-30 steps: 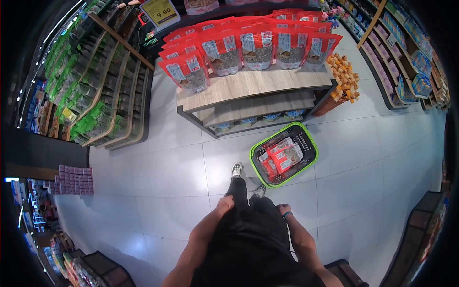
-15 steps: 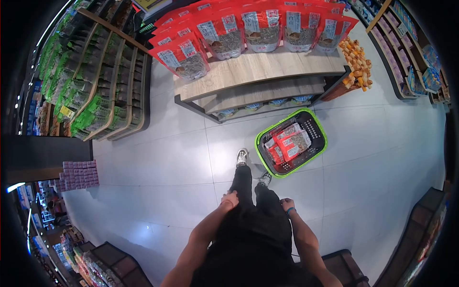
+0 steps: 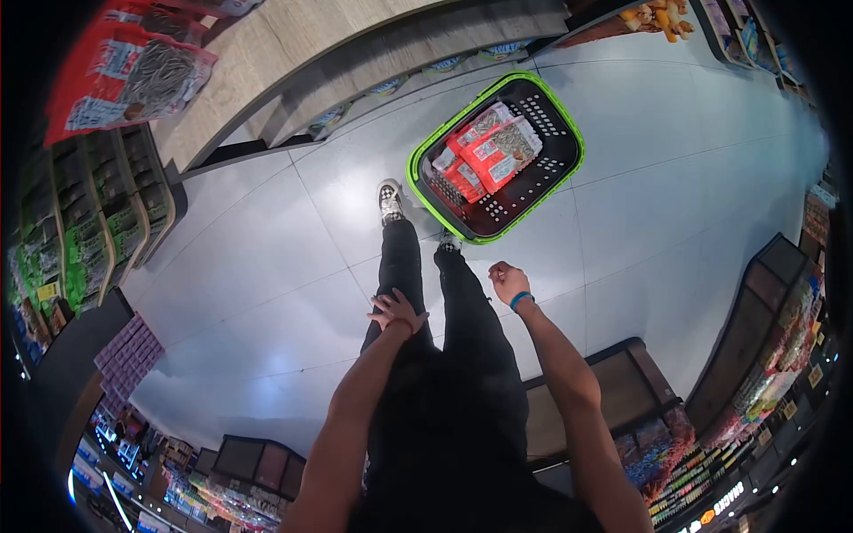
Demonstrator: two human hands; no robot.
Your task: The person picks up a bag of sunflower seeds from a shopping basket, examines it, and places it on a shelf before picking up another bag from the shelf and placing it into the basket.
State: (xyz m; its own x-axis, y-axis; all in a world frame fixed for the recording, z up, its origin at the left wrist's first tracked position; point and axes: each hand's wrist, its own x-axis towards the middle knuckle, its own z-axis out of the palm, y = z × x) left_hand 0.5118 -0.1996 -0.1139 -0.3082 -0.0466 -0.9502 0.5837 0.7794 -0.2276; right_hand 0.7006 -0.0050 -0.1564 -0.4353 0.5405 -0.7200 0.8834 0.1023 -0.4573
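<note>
A black shopping basket with a bright green rim [image 3: 576,124] rests on the floor just ahead of my feet. In it lie a few red bags [image 3: 498,158] with clear windows showing greyish, seed-like contents. My left hand [image 3: 395,309], a thin red band at its wrist, lies on my black-trousered left thigh with the fingers spread. On the other side, my right hand [image 3: 509,281], wearing a blue wristband, hangs in the air beside my right leg, below the basket in view. Its fingers are curled in with nothing seen in them.
A wooden display table [image 3: 293,35] stands ahead, with large red bags [image 3: 133,75] at its left end. Shelves of green bags [image 3: 84,222] are at left, stacked purple packs [image 3: 129,355] nearer. Dark display units [image 3: 737,329] stand to the right and behind.
My view has tilted down and turned, so the basket appears higher. My left hand has spread its fingers on my thigh, and my right hand has moved forward, away from my leg.
</note>
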